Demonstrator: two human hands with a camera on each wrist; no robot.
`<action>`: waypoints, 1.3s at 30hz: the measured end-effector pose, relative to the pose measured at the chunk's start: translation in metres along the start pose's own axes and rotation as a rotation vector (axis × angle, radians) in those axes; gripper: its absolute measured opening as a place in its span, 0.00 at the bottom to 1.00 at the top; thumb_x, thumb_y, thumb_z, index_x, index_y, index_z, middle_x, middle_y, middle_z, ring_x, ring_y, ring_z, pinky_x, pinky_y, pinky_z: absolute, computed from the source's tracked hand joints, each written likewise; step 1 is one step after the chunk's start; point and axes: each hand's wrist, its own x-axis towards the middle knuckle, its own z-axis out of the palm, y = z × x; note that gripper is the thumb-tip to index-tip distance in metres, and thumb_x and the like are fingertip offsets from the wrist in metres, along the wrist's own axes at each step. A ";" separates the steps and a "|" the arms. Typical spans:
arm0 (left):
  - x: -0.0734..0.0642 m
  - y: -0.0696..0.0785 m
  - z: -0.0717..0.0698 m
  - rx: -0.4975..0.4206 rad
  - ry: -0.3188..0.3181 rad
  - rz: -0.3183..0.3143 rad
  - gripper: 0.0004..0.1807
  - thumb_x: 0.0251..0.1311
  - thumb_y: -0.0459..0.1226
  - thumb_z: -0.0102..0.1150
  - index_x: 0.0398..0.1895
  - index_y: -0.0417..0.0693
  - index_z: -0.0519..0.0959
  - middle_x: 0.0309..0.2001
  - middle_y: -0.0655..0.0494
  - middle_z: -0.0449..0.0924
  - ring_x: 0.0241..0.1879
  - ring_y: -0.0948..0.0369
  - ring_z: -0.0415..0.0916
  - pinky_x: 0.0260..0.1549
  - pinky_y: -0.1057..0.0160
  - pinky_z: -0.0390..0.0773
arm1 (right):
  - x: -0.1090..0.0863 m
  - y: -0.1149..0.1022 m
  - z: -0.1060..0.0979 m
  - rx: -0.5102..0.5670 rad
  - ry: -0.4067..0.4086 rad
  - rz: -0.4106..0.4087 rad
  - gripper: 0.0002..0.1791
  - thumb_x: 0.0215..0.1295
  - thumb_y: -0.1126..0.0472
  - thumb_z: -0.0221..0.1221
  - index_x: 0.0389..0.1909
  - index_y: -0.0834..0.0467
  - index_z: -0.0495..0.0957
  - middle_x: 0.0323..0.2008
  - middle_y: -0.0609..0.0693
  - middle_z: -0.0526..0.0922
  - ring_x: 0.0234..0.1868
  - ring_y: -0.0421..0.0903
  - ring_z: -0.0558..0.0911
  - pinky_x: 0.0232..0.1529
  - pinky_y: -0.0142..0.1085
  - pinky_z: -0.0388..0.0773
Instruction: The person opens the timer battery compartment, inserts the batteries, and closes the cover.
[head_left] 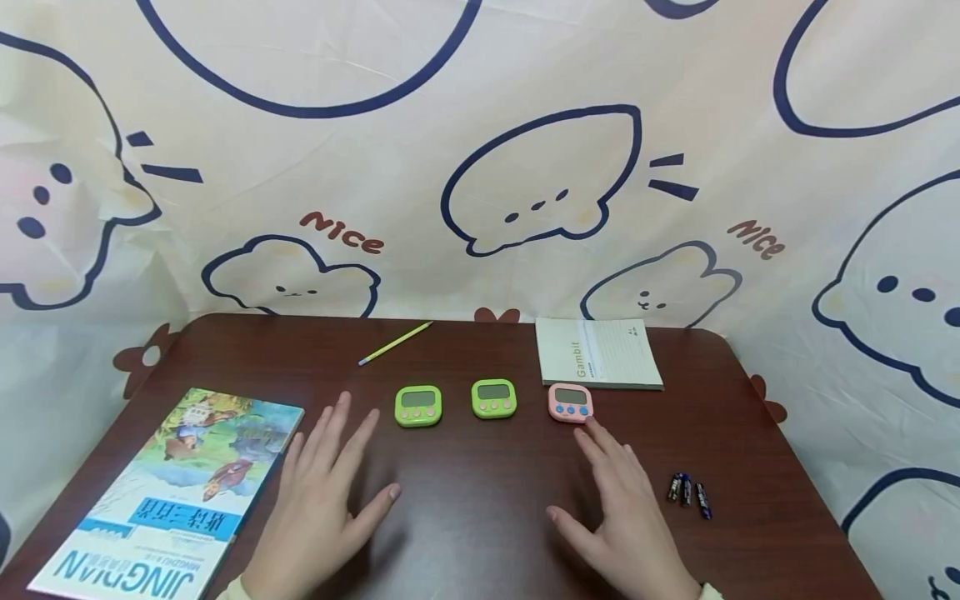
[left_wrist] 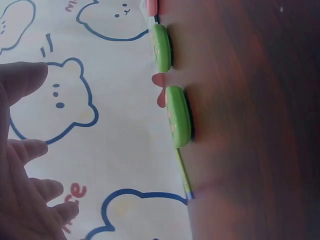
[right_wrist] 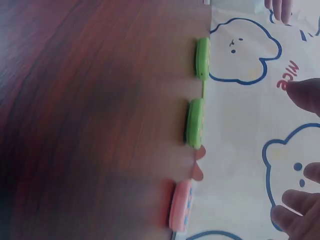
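Two green digital timers, a left one (head_left: 418, 407) and a middle one (head_left: 494, 399), lie in a row with a pink timer (head_left: 571, 403) on the dark table. My left hand (head_left: 318, 500) hovers between the book and the left green timer, fingers spread and holding nothing. Just in front of the pink timer is my right hand (head_left: 622, 512), its fingers extended and a fingertip overlapping the timer's lower edge in the head view. The left wrist view shows the green timers edge-on beyond the spread left fingers (left_wrist: 30, 150). All three timers also appear in the right wrist view.
A picture-covered book (head_left: 172, 492) lies at the left of the brown table (head_left: 465, 517). Behind the timers are a yellow-green pencil (head_left: 395, 343) and a pale notebook (head_left: 598, 354). Several small dark batteries (head_left: 686, 490) lie right of my right hand. A cartoon-print curtain (head_left: 405, 183) surrounds the table.
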 end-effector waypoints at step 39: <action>0.053 -0.036 0.057 -0.430 -0.130 -0.226 0.48 0.61 0.40 0.70 0.79 0.43 0.53 0.75 0.38 0.57 0.72 0.41 0.59 0.66 0.36 0.65 | 0.088 -0.045 0.101 0.441 -0.210 0.161 0.34 0.61 0.58 0.69 0.67 0.62 0.71 0.57 0.55 0.81 0.57 0.50 0.80 0.58 0.47 0.79</action>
